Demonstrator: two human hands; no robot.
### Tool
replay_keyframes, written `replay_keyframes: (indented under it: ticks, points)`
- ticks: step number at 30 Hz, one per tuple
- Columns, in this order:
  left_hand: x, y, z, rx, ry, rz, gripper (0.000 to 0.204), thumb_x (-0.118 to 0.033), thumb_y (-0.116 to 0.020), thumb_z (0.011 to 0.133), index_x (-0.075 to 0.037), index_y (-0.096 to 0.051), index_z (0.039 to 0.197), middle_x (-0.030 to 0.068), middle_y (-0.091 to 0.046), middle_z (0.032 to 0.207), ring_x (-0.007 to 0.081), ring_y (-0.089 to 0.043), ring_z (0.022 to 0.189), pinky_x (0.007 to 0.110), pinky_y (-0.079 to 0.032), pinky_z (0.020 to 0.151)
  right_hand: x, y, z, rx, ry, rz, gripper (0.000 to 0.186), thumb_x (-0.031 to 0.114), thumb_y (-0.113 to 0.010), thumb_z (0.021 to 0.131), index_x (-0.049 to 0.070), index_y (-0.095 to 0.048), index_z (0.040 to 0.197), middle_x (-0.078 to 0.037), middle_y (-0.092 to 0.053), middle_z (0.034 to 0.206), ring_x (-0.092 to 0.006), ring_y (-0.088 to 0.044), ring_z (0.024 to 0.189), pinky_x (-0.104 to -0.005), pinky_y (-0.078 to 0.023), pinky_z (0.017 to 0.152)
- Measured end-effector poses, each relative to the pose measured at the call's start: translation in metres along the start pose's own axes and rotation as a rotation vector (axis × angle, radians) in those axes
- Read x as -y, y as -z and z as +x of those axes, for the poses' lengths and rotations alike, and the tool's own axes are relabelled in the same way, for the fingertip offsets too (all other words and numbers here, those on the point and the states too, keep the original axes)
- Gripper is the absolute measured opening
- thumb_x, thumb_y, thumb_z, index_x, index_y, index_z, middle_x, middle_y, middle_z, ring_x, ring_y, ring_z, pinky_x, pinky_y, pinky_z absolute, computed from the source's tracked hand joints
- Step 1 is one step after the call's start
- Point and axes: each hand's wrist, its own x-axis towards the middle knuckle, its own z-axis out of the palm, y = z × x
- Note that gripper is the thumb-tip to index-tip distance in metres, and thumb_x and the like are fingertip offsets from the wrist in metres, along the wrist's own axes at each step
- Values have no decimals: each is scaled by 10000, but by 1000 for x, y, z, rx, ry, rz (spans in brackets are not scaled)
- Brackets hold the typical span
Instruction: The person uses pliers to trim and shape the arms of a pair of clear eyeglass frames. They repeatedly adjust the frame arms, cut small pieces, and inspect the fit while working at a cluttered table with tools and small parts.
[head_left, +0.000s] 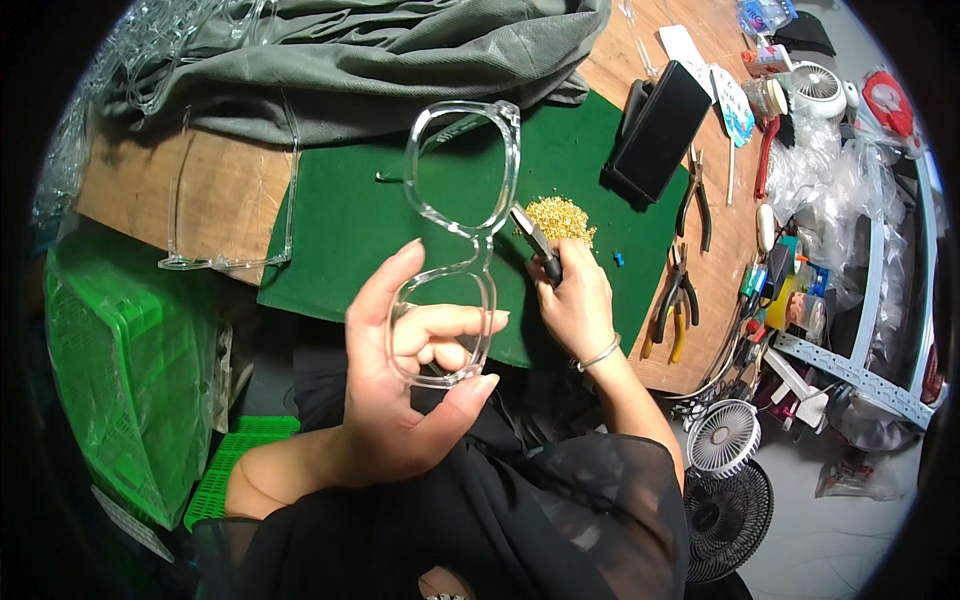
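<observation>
My left hand is closed on a clear plastic eyeglass frame, its fingers and thumb around the lower rim. The frame is raised above the green mat, turned so one rim lies above the other. My right hand grips pliers with dark handles, their metal jaws pointing up and left toward the bridge of the frame. Whether the jaws touch the frame I cannot tell. Just beyond the pliers lies a pile of small gold-coloured parts. A small blue piece sits right of the pile.
A phone leans on a stand at the mat's right. Two more pliers and yellow-handled pliers lie beside it. Grey cloth covers the far side. Another clear frame rests at left, near a green crate. Fans stand lower right.
</observation>
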Motion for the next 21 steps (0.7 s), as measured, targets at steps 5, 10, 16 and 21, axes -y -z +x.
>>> replay_keyframes:
  ticks: [5, 10, 16, 21]
  points:
    - [-6, -9, -1, 42, 69, -152, 1018, 93, -646, 683, -53, 56, 1406, 185, -528, 1114, 88, -540, 757, 230, -460, 763, -1, 18, 2, 66, 16, 149, 143, 87, -632, 770, 2, -544, 844, -165, -556, 775, -353, -550, 713, -398, -436, 638]
    - [-7, -6, 1, 98, 1, 39, 966, 141, -605, 728, -78, 47, 1406, 230, -503, 1189, 140, -609, 864, 258, -487, 798, 35, 55, -30, 75, 106, 685, 104, -72, -557, 751, 1, -542, 824, -86, -560, 757, -195, -555, 666, -273, -446, 616]
    - [-10, -11, -3, 94, 13, -34, 949, 142, -603, 746, -82, 42, 1405, 273, -465, 1250, 171, -631, 901, 278, -490, 828, 66, 53, -35, -21, 525, 827, 97, 4, -667, 773, 22, -576, 804, -83, -596, 746, -199, -564, 640, -283, -450, 586]
    - [-8, -9, -5, 133, -16, -48, 930, 151, -576, 753, -81, 45, 1406, 290, -455, 1254, 207, -621, 952, 300, -494, 837, 59, 40, -30, -135, 711, 838, 89, 53, -682, 781, 32, -601, 813, -63, -601, 721, -195, -574, 615, -312, -433, 599]
